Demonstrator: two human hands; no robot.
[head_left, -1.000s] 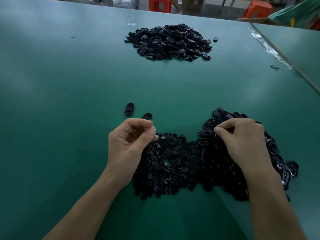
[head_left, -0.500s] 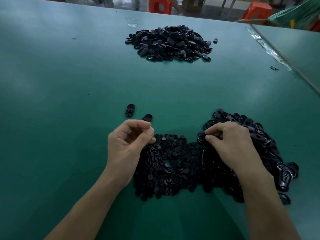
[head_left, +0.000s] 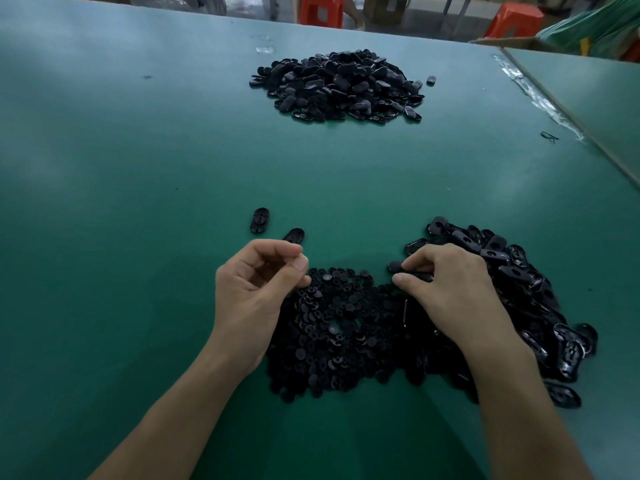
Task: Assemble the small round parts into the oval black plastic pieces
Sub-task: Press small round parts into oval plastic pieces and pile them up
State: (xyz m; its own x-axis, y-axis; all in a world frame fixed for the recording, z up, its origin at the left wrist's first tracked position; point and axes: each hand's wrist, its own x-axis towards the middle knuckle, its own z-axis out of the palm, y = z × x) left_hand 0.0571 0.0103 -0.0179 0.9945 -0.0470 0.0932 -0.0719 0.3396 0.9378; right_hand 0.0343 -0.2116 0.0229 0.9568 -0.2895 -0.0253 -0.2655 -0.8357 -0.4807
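**Oval piece points left toward a waiting pinch**

Toward the near edge of the green table (head_left: 138, 237), a heap of small round parts (head_left: 339, 341) lies between a person's forearms. A heap of oval black pieces (head_left: 526, 306) runs into it on the right. Over the far rim of the round parts, the left hand (head_left: 256, 292) is curled, thumb tip pressed to forefinger. Whether a round part sits in that pinch cannot be made out. The right hand (head_left: 453, 292) pinches a single oval piece (head_left: 398, 266) between thumb and forefinger. The piece's free end pokes out toward the left hand, and its long axis runs roughly across the table, left to right. The hands sit at about the same depth but apart, with round parts showing in the gap. The oval therefore lies directly to the right of the left hand's pinch, and the joining move looks like a short sideways closing of that gap. Which face of the oval is turned up is hidden.

Just beyond the left knuckles lies a loose oval (head_left: 293, 235), with a second loose oval (head_left: 259, 220) a little farther off. Well apart, toward the far edge, sits a larger pile of ovals (head_left: 339, 86), probably finished work. Orange stools (head_left: 322, 10) stand past the far edge.
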